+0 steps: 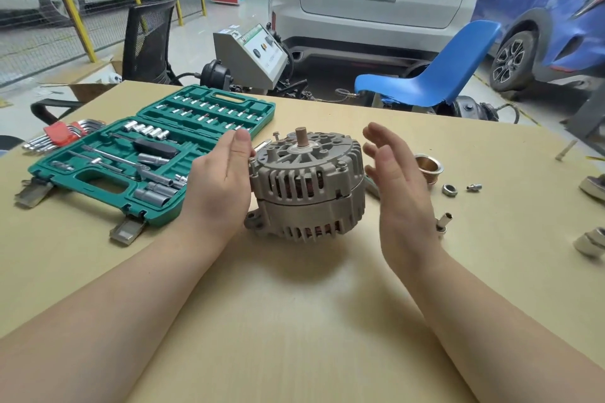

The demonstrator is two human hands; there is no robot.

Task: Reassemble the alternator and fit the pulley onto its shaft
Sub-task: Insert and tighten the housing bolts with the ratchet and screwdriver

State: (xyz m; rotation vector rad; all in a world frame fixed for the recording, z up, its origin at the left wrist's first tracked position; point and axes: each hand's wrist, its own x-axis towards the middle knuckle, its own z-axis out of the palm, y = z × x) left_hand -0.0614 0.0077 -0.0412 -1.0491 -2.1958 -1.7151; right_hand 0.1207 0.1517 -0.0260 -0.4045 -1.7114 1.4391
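Observation:
The grey alternator [309,186] stands on the tan table [294,321] with its bare shaft [300,138] pointing up. Both housing halves sit together, and long bolts stick up at its left rim. My left hand [222,173] is flat against the alternator's left side, fingers straight. My right hand [396,180] hovers just to the right of the housing, fingers spread, a small gap between palm and metal. The brass-coloured pulley [429,168] lies on the table behind my right hand, partly hidden. A nut [449,190] and a small bolt [474,187] lie next to it.
An open green socket set case [154,154] lies to the left, with red-handled hex keys [62,134] beyond it. A loose socket [442,222] stands by my right wrist. Metal parts [591,244] sit at the right edge. A blue chair [432,75] and parked cars stand behind the table.

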